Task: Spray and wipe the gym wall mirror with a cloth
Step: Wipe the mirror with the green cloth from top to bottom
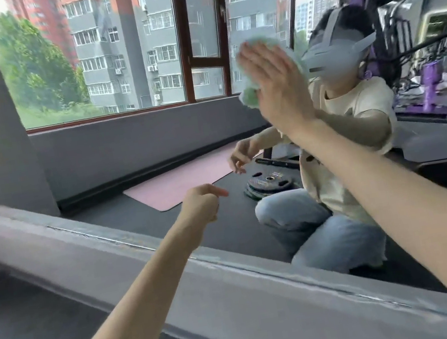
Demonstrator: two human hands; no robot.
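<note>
Two hands up, only one working: the right hand (276,87) is spread flat, fingers straight, pressing the green cloth (247,98) onto the mirror (97,154), high on the right. The left hand (200,203) sits lower and further left, loosely curled, holding nothing. Most of the glass runs off leftward, so I'd guess the wipe heads that way. No spray bottle in view.

Right grip (273,85) raised flat, fingers straight; left grip (201,202) loosely curled.

Pale green cloth (249,98) bunched up, pressed flat against the large wall mirror (125,146)
</note>
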